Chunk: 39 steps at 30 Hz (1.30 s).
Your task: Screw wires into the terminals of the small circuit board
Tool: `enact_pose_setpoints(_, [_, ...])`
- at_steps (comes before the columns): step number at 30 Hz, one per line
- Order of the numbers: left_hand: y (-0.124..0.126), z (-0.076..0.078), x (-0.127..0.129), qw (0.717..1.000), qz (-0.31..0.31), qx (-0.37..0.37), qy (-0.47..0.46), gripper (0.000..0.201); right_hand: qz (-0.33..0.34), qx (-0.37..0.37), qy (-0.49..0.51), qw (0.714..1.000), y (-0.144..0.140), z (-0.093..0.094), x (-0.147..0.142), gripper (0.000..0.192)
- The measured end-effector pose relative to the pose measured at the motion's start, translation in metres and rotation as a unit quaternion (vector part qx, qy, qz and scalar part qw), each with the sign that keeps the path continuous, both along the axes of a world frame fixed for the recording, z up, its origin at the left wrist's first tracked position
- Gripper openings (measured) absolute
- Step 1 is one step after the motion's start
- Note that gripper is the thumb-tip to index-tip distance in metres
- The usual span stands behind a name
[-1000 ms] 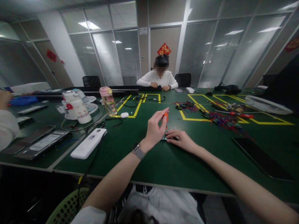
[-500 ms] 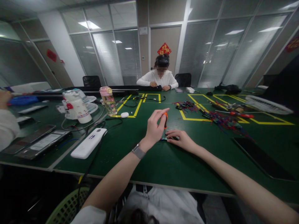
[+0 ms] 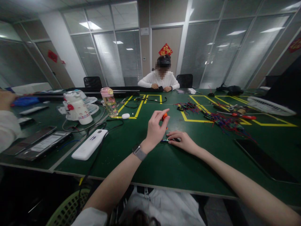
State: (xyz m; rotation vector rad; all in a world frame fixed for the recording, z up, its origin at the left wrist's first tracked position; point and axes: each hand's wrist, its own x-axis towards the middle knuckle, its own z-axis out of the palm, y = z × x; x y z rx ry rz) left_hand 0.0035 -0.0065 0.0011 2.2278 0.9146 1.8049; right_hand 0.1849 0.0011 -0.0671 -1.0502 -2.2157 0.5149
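Observation:
An orange-handled screwdriver (image 3: 165, 116) stands upright in my left hand (image 3: 155, 127), its handle partly hidden by the thumb and fingers. Its thin shaft runs down to a small green circuit board (image 3: 165, 140) on the table. My right hand (image 3: 182, 140) rests low at the board's right side, fingers closed on that edge. Where the screwdriver tip meets the board is too small to make out.
To the right lie bundles of red and blue wires (image 3: 223, 121) and a dark phone-like slab (image 3: 264, 160). On the left are a white power bank (image 3: 90, 144), a pink-lidded bottle (image 3: 109, 102) and a white bottle (image 3: 78, 108). A person (image 3: 162, 77) sits opposite.
My left thumb and fingers have shifted around the screwdriver handle, covering more of it. My right hand and the board stay in place.

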Motion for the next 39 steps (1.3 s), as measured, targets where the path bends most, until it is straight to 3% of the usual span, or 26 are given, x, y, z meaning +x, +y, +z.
enact_pose_setpoints(4, [-0.0007, -0.0008, 0.0007, 0.998, -0.055, -0.008, 0.005, 0.033, 0.002, 0.001, 0.003, 1.0, 0.0006, -0.001, 0.0002, 0.014])
enact_pose_setpoints(12, [0.0034, -0.0005, -0.0004, 0.999, 0.037, 0.003, -0.018, 0.014, 0.003, 0.006, 0.006, 1.0, 0.001, -0.0021, 0.0005, 0.014])
enact_pose_setpoints(19, [-0.0003, -0.0006, -0.0001, 0.999, -0.044, -0.024, 0.01, 0.028, 0.005, 0.003, 0.0, 1.0, -0.0008, 0.0006, -0.0004, 0.014])
enact_pose_setpoints(24, [0.0011, 0.0011, 0.0003, 1.0, 0.003, -0.002, -0.003, 0.012, 0.001, 0.001, 0.001, 1.0, -0.001, 0.001, -0.0004, 0.014])
enact_pose_setpoints(27, [0.0031, 0.0004, -0.0009, 1.0, 0.018, -0.01, -0.014, 0.013, 0.001, 0.0, 0.004, 1.0, -0.0001, -0.0003, 0.0001, 0.014])
enact_pose_setpoints(33, [0.0016, -0.0044, -0.0001, 0.998, -0.049, -0.041, 0.007, 0.032, 0.001, 0.004, 0.003, 1.0, 0.0008, -0.0013, 0.0004, 0.014])
enact_pose_setpoints(39, [0.0004, -0.0039, 0.0029, 0.998, -0.044, -0.018, 0.027, 0.026, 0.0, 0.005, -0.002, 1.0, 0.0004, -0.0006, -0.0003, 0.014])
